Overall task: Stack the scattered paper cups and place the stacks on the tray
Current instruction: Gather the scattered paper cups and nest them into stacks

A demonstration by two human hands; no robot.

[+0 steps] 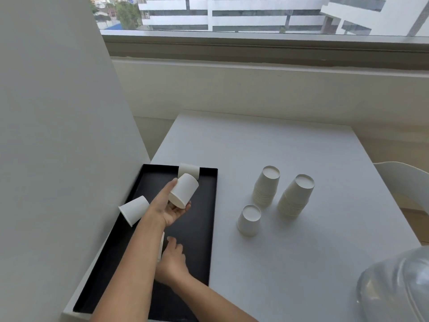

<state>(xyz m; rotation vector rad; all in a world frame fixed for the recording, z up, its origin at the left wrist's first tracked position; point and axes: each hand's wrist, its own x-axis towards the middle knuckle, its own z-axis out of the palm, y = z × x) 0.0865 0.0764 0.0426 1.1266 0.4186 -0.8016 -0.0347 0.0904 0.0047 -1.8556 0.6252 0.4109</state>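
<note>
Head view: our bench carries the black tray tight against the wall, so our arms cross over it. Inverted stacks stand off the tray, not yet moved. Our left hand grips a loose cup, tilted for nesting; our right hand reaches a half-hidden cup, and we cannot tell its grip

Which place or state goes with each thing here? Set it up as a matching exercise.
Things:
1. left hand
2. right hand
3. black tray
4. right cup stack

Places or states:
a. upside down on the white table
b. holds a tilted paper cup
c. lies along the table's left side, by the wall
d. low over the tray, beside a half-hidden cup

Pairs: 1-b, 2-d, 3-c, 4-a
</note>
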